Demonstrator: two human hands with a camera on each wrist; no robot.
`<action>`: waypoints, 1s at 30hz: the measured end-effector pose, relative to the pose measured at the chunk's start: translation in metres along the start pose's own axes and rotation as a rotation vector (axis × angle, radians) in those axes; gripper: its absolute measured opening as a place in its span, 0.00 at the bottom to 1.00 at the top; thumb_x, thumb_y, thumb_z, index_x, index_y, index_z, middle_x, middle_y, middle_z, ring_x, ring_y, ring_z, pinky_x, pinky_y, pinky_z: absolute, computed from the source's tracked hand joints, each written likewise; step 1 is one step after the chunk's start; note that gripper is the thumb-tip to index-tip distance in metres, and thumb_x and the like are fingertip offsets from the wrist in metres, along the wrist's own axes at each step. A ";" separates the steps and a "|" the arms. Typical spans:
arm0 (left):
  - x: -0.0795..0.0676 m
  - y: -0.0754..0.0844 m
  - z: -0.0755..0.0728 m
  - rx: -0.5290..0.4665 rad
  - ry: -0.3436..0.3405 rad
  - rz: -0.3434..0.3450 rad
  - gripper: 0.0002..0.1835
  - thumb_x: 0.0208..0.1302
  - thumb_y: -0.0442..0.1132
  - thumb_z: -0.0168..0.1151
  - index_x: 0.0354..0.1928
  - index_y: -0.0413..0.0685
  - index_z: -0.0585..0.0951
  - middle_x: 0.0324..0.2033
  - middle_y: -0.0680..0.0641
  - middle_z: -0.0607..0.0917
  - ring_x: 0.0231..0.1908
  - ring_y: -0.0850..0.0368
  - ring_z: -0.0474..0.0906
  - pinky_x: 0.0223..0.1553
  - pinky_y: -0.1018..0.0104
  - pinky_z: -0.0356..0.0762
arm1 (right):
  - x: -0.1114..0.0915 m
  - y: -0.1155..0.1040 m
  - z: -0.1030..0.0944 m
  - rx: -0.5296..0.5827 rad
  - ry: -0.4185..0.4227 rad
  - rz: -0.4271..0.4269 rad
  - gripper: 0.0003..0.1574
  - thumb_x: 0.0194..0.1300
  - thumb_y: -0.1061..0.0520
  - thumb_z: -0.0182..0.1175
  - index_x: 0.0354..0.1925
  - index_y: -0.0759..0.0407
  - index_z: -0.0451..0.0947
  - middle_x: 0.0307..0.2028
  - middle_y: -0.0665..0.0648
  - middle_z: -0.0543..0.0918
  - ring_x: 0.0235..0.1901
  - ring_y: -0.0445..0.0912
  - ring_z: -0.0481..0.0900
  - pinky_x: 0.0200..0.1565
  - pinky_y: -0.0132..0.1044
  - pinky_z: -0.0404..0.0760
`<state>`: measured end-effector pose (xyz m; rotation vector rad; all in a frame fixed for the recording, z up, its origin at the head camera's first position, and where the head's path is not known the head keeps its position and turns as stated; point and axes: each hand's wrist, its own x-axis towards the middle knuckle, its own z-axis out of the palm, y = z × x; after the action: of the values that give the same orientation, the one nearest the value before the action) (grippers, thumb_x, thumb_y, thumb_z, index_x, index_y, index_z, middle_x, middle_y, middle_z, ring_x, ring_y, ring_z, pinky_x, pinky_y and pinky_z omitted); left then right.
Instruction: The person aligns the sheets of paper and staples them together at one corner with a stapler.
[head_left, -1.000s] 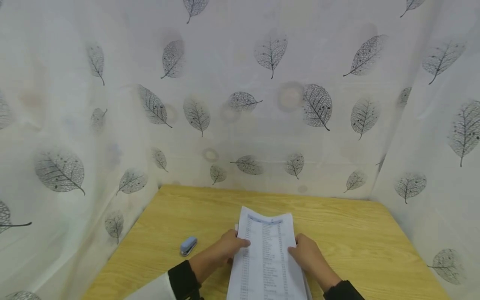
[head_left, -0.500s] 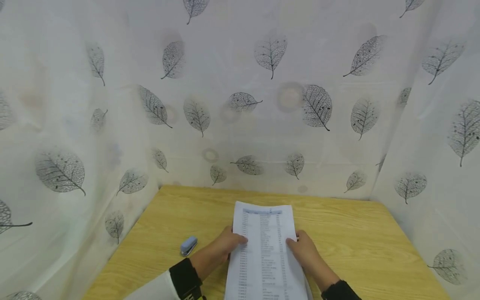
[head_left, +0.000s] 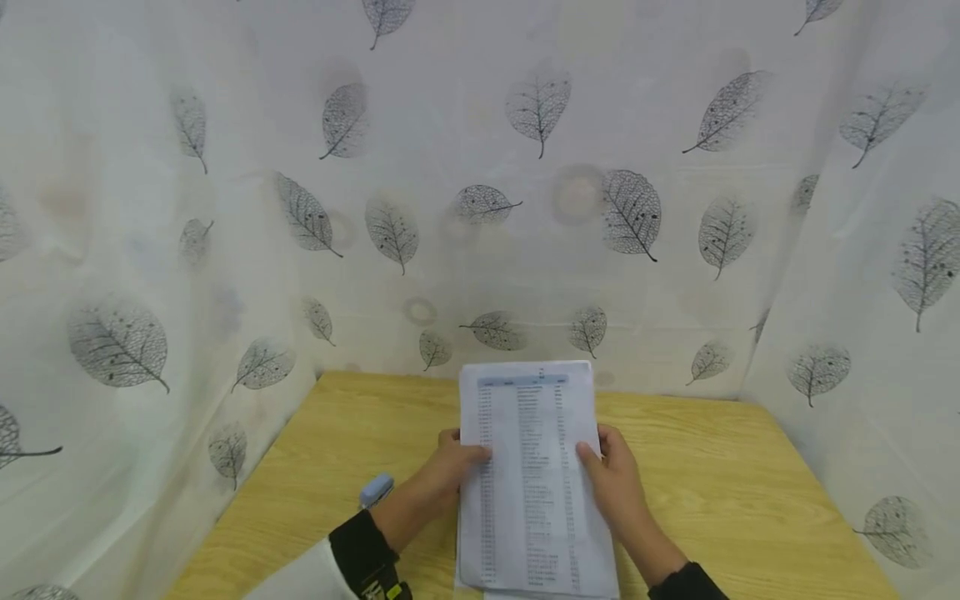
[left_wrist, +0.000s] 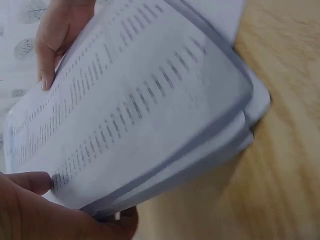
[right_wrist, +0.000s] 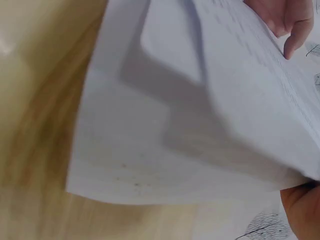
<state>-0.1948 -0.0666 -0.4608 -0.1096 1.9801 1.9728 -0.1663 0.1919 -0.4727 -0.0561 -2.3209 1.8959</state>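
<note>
A stack of printed paper sheets (head_left: 525, 500) is held up, tilted, over the near middle of the table. My left hand (head_left: 442, 475) grips its left edge, thumb on the printed face and fingers behind. On the opposite edge my right hand (head_left: 618, 483) pinches the stack the same way. In the left wrist view the sheets (left_wrist: 135, 110) lie unevenly, with several corners spread apart at the lower end. The right wrist view shows a loose back sheet (right_wrist: 120, 150) hanging away from the rest, with a shadow across it.
A small blue stapler (head_left: 376, 490) lies on the wooden table (head_left: 720, 483), just beyond the left forearm, which partly covers it. A white curtain with leaf prints (head_left: 480, 267) hangs along the back and both sides of the table.
Both hands have raised the paper stack, so its top edge now overlaps the curtain in the head view. More of its lower end shows. The left forearm now partly hides the stapler.
</note>
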 end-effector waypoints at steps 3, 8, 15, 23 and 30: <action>-0.001 0.016 -0.003 -0.009 -0.027 0.113 0.38 0.69 0.35 0.61 0.74 0.37 0.53 0.59 0.35 0.76 0.54 0.44 0.78 0.55 0.52 0.75 | -0.001 -0.012 -0.002 0.004 0.035 -0.094 0.20 0.79 0.58 0.53 0.64 0.60 0.65 0.56 0.63 0.79 0.41 0.47 0.85 0.37 0.38 0.85; -0.010 0.041 -0.004 0.076 0.021 0.346 0.22 0.72 0.34 0.58 0.65 0.40 0.70 0.57 0.39 0.81 0.53 0.46 0.80 0.53 0.51 0.78 | -0.004 -0.037 -0.005 0.102 0.088 -0.319 0.26 0.77 0.65 0.54 0.68 0.61 0.61 0.59 0.60 0.77 0.47 0.43 0.83 0.42 0.33 0.85; -0.031 0.066 0.006 0.055 0.147 0.643 0.19 0.68 0.29 0.62 0.60 0.41 0.74 0.56 0.40 0.82 0.54 0.44 0.80 0.55 0.46 0.78 | -0.012 -0.068 -0.010 0.251 0.114 -0.437 0.45 0.70 0.72 0.59 0.77 0.51 0.55 0.58 0.57 0.74 0.55 0.46 0.78 0.50 0.30 0.81; -0.010 0.025 0.010 0.157 0.198 0.546 0.28 0.68 0.35 0.65 0.67 0.44 0.68 0.59 0.41 0.79 0.59 0.44 0.77 0.56 0.44 0.78 | -0.012 -0.042 -0.007 0.071 0.074 -0.168 0.30 0.76 0.61 0.58 0.70 0.62 0.61 0.62 0.58 0.75 0.58 0.44 0.78 0.52 0.28 0.79; -0.002 -0.002 0.007 0.187 0.156 0.560 0.29 0.69 0.36 0.64 0.67 0.43 0.64 0.57 0.38 0.79 0.54 0.43 0.79 0.50 0.46 0.81 | -0.014 -0.020 0.001 -0.006 0.013 -0.131 0.25 0.80 0.63 0.49 0.69 0.66 0.57 0.62 0.65 0.74 0.57 0.56 0.79 0.50 0.37 0.82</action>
<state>-0.1907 -0.0597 -0.4616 0.3905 2.4910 2.1258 -0.1515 0.1858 -0.4549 0.0803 -2.2619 1.8201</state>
